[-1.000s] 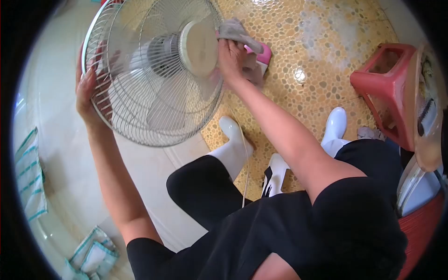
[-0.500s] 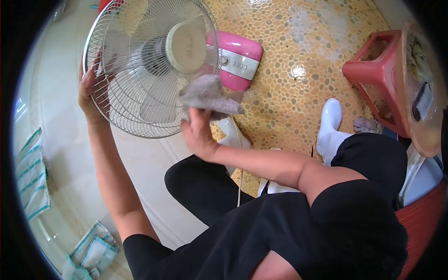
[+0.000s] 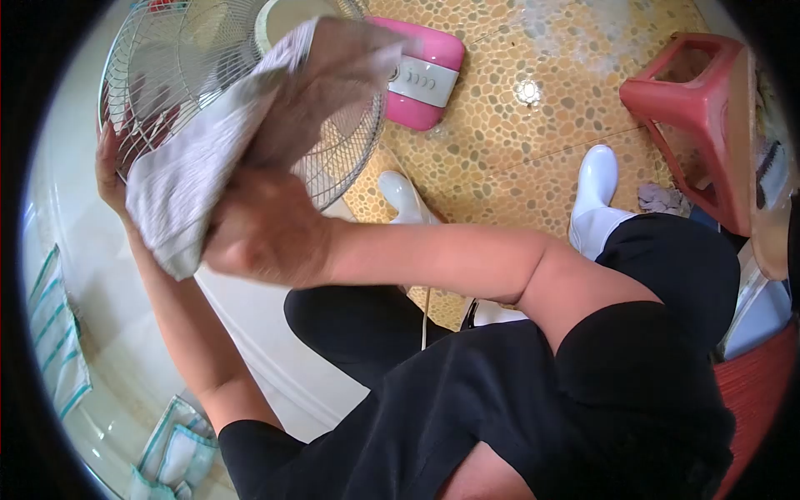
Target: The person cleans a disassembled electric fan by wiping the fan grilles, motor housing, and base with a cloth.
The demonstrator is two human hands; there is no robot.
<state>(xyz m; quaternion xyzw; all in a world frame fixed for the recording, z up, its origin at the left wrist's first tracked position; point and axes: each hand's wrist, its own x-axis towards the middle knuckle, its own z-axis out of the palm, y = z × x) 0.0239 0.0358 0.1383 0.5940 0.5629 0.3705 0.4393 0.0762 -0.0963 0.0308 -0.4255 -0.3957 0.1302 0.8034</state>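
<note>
A fan with a round wire cage (image 3: 342, 162) and a cream centre disc is at the upper left. Its pink and white base (image 3: 427, 79) rests on the pebble-patterned floor. My left hand (image 3: 112, 162) grips the cage's left rim. A greyish-pink cloth (image 3: 196, 171) hangs from my right hand (image 3: 267, 229), which is closed on it in front of the cage. The cloth covers much of the cage, and its edges are smeared by motion. The fingers of my right hand are partly hidden behind it.
At the right stand a red plastic stool (image 3: 696, 125) and a round board (image 3: 771, 242). White boots (image 3: 596, 179) are on my feet. A crumpled cloth (image 3: 662, 198) lies near the stool. Striped cloths (image 3: 62, 333) are at the left. A pale cord runs beside my knee.
My right hand has come away from the fan's base side, moving left and nearer the camera with the cloth. The fan's cage has shifted up and left in view, my left hand still on its rim.
</note>
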